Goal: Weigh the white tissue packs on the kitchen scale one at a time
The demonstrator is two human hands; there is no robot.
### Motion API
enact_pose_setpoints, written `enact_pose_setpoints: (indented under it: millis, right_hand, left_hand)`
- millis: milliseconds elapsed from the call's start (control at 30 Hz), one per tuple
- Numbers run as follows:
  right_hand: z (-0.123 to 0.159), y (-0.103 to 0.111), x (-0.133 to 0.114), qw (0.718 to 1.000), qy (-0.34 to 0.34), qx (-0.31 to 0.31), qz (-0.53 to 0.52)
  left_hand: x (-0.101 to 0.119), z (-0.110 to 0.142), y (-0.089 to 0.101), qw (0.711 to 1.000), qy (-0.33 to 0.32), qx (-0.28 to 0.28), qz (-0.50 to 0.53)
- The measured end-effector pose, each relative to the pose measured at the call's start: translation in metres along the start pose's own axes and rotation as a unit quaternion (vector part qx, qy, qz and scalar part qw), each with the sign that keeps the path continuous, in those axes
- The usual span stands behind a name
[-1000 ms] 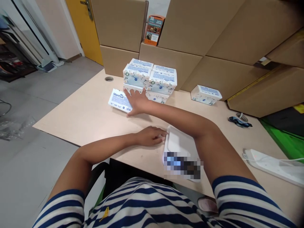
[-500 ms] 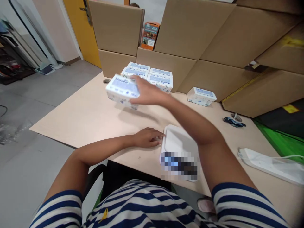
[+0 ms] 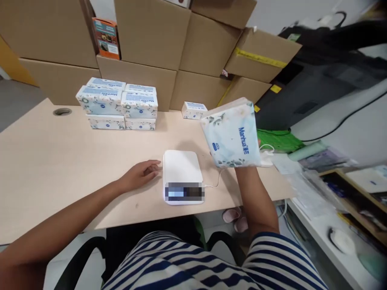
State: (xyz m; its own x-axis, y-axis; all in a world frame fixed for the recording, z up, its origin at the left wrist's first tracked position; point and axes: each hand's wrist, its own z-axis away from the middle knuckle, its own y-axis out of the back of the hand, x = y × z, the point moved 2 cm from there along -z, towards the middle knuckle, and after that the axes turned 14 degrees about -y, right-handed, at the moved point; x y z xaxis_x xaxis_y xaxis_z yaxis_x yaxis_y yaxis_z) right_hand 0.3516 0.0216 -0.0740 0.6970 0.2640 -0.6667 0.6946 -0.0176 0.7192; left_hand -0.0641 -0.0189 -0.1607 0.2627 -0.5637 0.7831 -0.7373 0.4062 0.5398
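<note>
A white kitchen scale (image 3: 182, 166) with a blurred display sits near the table's front edge. My left hand (image 3: 141, 174) rests on the table just left of it, fingers loosely stretched and close to its edge; whether they touch it I cannot tell. Up at the right, my right hand (image 3: 259, 142) holds a pale blue and white tissue pack (image 3: 231, 135) in the air, tilted so its printed broad face is toward me. Most of that hand is hidden behind the pack. Further back on the left stand stacked tissue packs (image 3: 101, 100), and a single tissue pack (image 3: 194, 110) lies by the cardboard.
Cardboard boxes (image 3: 148, 36) form a wall along the table's back, with an orange box (image 3: 106, 38) in a gap. A cable (image 3: 216, 183) runs from the scale's right side. A cable hole (image 3: 62, 111) is at the table's left. A cluttered shelf (image 3: 317, 209) stands at the right.
My right hand has carried the tissue pack from beside the stack at the left over to the right and turned it upright. The view has swung right. My left hand remains beside the scale.
</note>
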Motion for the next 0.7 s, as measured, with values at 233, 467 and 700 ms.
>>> enact_pose_setpoints:
  millis: [233, 467, 700]
  right_hand:
    - [0.011, 0.008, -0.019, 0.996, -0.046, -0.071, -0.032]
    - [0.014, -0.010, -0.067, 0.976, -0.003, -0.205, 0.073]
    - [0.011, -0.021, -0.060, 0.961, 0.013, -0.253, 0.112]
  left_hand:
    - [0.002, -0.002, 0.003, 0.999, 0.038, 0.003, 0.005]
    - [-0.001, -0.004, -0.003, 1.000, -0.005, 0.000, -0.008]
    - [0.006, -0.005, -0.005, 0.991, -0.087, -0.052, -0.085]
